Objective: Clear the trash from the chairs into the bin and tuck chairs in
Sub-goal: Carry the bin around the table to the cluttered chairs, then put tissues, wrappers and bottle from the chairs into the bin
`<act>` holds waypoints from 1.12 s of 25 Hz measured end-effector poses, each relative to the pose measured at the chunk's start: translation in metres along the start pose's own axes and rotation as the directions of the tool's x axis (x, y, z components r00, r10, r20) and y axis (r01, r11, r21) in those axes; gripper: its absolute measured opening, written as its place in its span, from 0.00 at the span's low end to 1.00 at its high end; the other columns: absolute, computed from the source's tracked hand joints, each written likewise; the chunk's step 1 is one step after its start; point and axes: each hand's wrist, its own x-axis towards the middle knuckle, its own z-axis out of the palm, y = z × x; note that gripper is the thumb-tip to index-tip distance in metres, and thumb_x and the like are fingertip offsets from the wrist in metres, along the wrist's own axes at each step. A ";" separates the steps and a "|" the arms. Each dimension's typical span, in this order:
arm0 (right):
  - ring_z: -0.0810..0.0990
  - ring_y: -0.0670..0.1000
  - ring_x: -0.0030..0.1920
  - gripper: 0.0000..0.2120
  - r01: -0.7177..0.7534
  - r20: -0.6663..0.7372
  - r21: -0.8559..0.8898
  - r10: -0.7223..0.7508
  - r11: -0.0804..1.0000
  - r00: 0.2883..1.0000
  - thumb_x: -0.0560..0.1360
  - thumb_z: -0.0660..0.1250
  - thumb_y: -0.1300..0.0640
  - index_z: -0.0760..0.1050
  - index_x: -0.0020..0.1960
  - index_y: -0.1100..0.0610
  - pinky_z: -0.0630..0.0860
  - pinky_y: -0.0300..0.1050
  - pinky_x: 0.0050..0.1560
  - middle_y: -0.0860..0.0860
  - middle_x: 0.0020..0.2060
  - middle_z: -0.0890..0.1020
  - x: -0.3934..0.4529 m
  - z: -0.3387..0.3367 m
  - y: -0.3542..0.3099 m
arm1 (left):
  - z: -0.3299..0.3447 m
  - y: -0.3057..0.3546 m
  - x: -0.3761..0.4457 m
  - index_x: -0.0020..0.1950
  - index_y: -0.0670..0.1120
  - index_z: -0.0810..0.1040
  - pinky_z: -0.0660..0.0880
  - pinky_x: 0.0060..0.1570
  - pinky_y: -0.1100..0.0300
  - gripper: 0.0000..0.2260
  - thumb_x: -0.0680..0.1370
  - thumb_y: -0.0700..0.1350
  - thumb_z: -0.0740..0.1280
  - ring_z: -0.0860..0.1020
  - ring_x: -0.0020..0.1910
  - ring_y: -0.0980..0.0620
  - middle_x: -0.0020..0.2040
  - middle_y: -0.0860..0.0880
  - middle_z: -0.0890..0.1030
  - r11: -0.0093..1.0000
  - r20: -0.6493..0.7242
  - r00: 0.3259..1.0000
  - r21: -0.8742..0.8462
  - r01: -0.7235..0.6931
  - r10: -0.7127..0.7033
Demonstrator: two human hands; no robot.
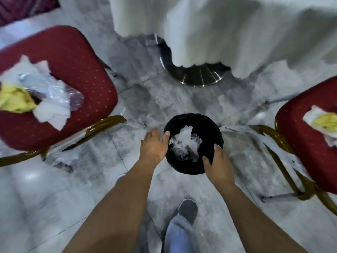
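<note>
Left of the round black bin [193, 144] that both your hands grip, left hand [155, 146] and right hand [218, 164], the crumpled white-and-yellow paper pile [36, 95] waits on the red padded chair [73, 70], nearer your left hand.

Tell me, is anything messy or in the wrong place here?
Yes. Crumpled paper, plastic and a yellow wad sit on the left chair, and more trash lies on the right chair. Seats are no place for trash. Both hands grip the bin.
</note>
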 end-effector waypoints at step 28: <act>0.42 0.66 0.79 0.58 0.556 0.143 -0.614 -0.614 0.560 0.776 0.67 0.65 0.27 0.30 0.78 0.47 0.41 0.66 0.76 0.59 0.80 0.41 -0.028 0.110 -0.488 | -0.393 -0.215 0.113 0.79 0.57 0.49 0.51 0.72 0.34 0.34 0.77 0.66 0.58 0.42 0.79 0.46 0.80 0.51 0.42 0.988 -0.358 0.931 0.096 0.120 -0.078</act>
